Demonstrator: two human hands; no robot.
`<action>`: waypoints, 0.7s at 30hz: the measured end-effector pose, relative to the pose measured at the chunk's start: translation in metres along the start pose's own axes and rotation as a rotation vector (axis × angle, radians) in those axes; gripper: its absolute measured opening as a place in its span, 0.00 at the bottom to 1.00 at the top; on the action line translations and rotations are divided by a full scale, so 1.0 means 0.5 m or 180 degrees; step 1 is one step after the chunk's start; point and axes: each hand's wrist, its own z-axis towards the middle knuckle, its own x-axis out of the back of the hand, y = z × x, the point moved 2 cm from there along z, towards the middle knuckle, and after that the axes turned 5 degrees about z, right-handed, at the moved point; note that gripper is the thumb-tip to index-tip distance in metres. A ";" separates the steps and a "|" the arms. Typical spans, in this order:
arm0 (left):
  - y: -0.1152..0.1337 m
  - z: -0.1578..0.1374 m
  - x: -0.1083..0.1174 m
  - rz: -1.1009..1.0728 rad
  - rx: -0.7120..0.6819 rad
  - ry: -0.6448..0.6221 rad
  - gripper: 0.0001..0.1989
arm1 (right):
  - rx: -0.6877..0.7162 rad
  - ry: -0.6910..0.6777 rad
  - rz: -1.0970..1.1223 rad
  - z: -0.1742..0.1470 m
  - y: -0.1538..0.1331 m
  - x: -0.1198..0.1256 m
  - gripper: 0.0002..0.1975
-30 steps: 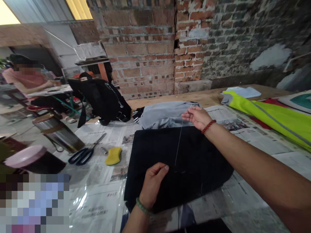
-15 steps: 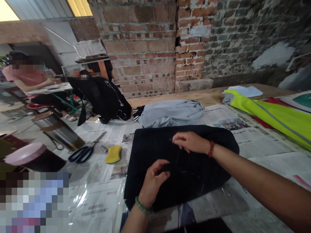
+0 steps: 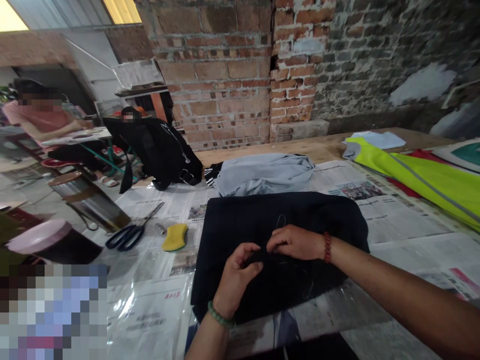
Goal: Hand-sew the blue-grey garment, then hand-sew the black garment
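A folded dark navy cloth [image 3: 240,220] lies in front of me on the newspaper-covered table. My left hand [image 3: 240,275], with a green bead bracelet, rests on it with thumb and forefinger curled around a bit of the cloth. Close to its fingertips, my right hand [image 3: 290,242], wearing a red-brown bracelet, is closed in a pinch low over the cloth. A thin pale thread [image 3: 281,220] loops up from behind its fingers. Whether a needle is in the pinch is too small to see. More loose light threads lie on the cloth below the right hand.
Scissors [image 3: 129,235], a yellow sponge [image 3: 175,237], a metal flask [image 3: 88,200] and a pink-lidded cup [image 3: 56,245] are to the left. Behind the cloth lie grey clothing [image 3: 262,172] and a black bag [image 3: 165,155]. A neon-yellow garment [image 3: 420,175] is right. A person sits far left.
My right hand has come down and toward me, nearer the left fingertips. A thread loop now stands above it. My left hand has hardly moved.
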 end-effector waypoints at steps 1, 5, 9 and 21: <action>0.000 0.000 0.000 -0.0022 0.0006 -0.0016 0.13 | -0.0019 -0.0012 0.0050 -0.001 0.000 -0.002 0.12; -0.001 0.000 -0.001 -0.0076 0.0044 -0.0093 0.13 | -0.0058 -0.0045 0.0235 -0.002 0.002 -0.011 0.12; -0.001 -0.002 -0.001 -0.0188 0.0075 -0.0141 0.13 | -0.0105 -0.0103 0.0400 -0.003 0.007 -0.017 0.12; -0.004 -0.001 0.000 -0.0154 0.0129 -0.0251 0.14 | 0.0027 -0.0143 0.0586 -0.003 0.010 -0.024 0.12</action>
